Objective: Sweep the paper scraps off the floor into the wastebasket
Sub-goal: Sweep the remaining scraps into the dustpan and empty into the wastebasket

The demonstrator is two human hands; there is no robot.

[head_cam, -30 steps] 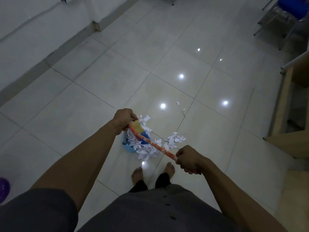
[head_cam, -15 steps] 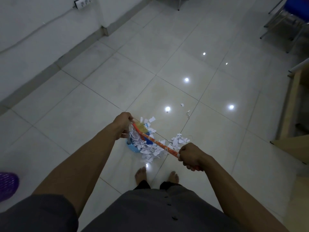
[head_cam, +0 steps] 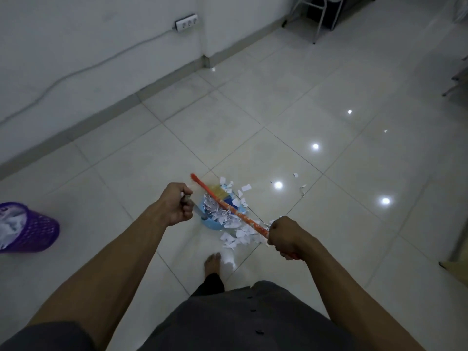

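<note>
**Scraps heaped in the dustpan, wastebasket off to our left**

We stand barefoot on the pale tiled floor (head_cam: 291,92), looking down past our dark shorts (head_cam: 253,323) at both arms stretched forward. Our left hand (head_cam: 177,203) is clenched around the grey handle of the blue dustpan (head_cam: 211,224), which sits on the tiles just ahead of our one visible foot (head_cam: 213,262). Our right hand (head_cam: 283,236) is closed in a fist on the orange broom handle (head_cam: 238,215); the handle runs diagonally up and left from that fist, crossing over the dustpan, and its far tip shows beyond our left knuckles. The yellowish bristles (head_cam: 217,190) lie at the far edge of the pan.

The paper scraps (head_cam: 220,214) are mostly piled inside the dustpan — a white heap under the handle. More lie on the floor: a cluster between the pan and our right hand, several beside the bristles, and a few stray bits (head_cam: 301,187) farther right near a tile joint.

The purple mesh wastebasket (head_cam: 30,229) stands well apart at the left edge, with crumpled white material already showing at its mouth. A white power strip (head_cam: 186,22) hangs on the wall (head_cam: 76,34) with its cable trailing left, and metal chair legs (head_cam: 319,19) show at the top — all dim and slightly blurred
</note>
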